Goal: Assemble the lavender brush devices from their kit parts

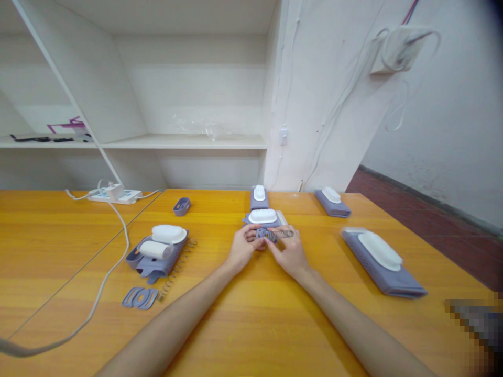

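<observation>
I judge the step in hand to be matching a coiled spring point(286, 234) to a small grey plate point(261, 233). Both are between my hands over the bench point(251, 324), near a white-topped block point(263, 215). The fingers of my left hand point(241, 248) are clamped on the plate; those of my right hand point(291, 256) are closed on the spring. The next move seems to call for a steady plate and the coil's end lined up with it.

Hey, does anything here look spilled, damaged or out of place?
Nothing looks spilled or plainly damaged. Two things seem a bit untidy: a white cable curves slack across the left side of the tabletop, and crumpled clear plastic lies on the shelf, perhaps discarded wrapping.
</observation>
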### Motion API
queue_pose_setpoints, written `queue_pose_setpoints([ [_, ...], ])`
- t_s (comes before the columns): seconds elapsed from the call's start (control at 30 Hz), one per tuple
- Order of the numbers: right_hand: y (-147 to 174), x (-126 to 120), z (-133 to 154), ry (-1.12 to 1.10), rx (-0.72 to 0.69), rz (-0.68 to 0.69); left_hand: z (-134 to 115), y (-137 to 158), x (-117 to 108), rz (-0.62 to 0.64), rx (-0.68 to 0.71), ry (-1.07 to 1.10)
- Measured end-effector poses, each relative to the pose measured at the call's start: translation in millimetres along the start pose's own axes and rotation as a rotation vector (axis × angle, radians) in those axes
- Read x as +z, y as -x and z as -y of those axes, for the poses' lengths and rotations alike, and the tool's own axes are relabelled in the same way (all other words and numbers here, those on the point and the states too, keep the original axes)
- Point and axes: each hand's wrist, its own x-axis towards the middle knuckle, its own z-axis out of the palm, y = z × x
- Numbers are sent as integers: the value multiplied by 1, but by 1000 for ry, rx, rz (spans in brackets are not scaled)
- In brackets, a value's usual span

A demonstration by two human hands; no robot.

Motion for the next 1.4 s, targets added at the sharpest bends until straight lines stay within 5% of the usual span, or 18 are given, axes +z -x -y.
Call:
queue_pose_setpoints([
  [1.0, 3, 7, -7, 6, 23, 46, 1, 2, -2, 132, 72, -201],
  [1.4, 0, 4, -6, -110, 164, 47, -2, 3, 0, 113, 27, -127],
])
